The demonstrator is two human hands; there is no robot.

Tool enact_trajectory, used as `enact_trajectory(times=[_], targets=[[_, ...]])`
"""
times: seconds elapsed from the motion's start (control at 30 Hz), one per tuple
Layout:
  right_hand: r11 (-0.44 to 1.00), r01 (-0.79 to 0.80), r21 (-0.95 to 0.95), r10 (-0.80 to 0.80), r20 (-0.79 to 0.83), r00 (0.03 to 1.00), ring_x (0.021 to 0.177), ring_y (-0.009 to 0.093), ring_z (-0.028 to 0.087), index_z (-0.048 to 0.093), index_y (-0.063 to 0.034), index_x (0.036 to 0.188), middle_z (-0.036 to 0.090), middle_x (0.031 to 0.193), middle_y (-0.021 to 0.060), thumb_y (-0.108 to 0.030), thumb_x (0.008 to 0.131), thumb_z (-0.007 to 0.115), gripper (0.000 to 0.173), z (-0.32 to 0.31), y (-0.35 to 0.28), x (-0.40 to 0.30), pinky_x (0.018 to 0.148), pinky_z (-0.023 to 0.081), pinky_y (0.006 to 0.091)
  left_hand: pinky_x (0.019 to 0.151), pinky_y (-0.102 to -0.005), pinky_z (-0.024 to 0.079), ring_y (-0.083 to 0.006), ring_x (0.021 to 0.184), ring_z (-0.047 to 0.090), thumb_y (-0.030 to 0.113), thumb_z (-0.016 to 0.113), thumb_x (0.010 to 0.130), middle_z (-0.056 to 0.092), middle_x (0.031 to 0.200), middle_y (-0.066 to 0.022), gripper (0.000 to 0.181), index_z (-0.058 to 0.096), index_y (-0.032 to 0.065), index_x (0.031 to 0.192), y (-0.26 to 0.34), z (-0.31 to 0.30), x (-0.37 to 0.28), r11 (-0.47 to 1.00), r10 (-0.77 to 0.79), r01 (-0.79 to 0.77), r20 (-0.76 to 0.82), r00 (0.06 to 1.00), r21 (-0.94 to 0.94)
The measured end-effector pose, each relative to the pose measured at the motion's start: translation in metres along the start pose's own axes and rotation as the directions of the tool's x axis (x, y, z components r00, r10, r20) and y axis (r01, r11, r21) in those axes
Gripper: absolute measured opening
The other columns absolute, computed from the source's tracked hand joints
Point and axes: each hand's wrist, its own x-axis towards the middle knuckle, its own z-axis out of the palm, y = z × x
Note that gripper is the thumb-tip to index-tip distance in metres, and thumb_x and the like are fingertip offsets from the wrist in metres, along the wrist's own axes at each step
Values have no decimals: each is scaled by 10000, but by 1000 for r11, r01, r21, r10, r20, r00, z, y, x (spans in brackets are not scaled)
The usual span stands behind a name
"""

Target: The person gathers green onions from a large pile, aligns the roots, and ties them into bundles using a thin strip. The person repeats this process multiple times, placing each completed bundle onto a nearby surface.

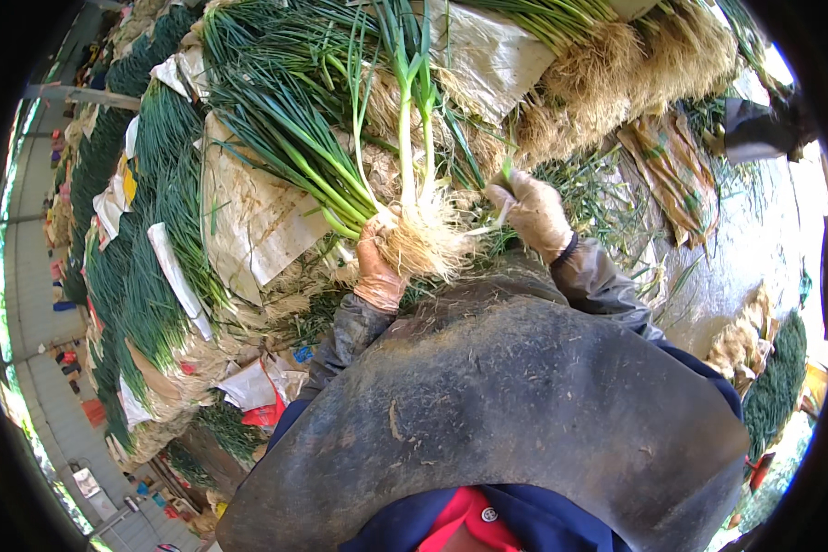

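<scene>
My left hand (378, 265), in a thin soiled glove, grips a bunch of green onions (341, 190) near the root end. Their pale fibrous roots (431, 238) spread out to the right of its fingers. Two thicker stalks with white stems (406, 145) stand upright at the bunch, leaves towards the top of the view. My right hand (533, 210), gloved too, is right of the roots with its fingers closed on a thin pale strand with a green tip (506, 169). Which plant the strand belongs to cannot be told.
Heaps of green onions (145, 276) lie at the left, and a rooty pile (607, 69) at the upper right. Stained sheets (248, 214) lie among them. Loose leaf scraps (586, 200) and a crumpled brown sack (679, 176) are on the right. A dark apron (483, 400) covers my lap.
</scene>
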Motion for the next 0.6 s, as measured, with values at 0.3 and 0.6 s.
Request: enact_trajectory(times=[0.3,0.6], targets=[[773,-63,632,-85,200,976,684,100,563,608,-20,1028,627,828,24,-224,936,654,229,63,14,34,604,483,234,875,-397,551,-259,936,653,237,529,935,662,1020,-130,325,591,-39,1096,-20,-53,26,993,-113,117,190,975,-9],[729,-185,659,-134,402,906,948,163,633,605,4,1155,665,1023,76,-278,973,583,336,34,-5,13,820,518,277,981,-490,506,-311,1052,640,247,559,895,663,1117,-162,361,597,-8,1149,0,-46,3,967,-146,186,214,966,-176]])
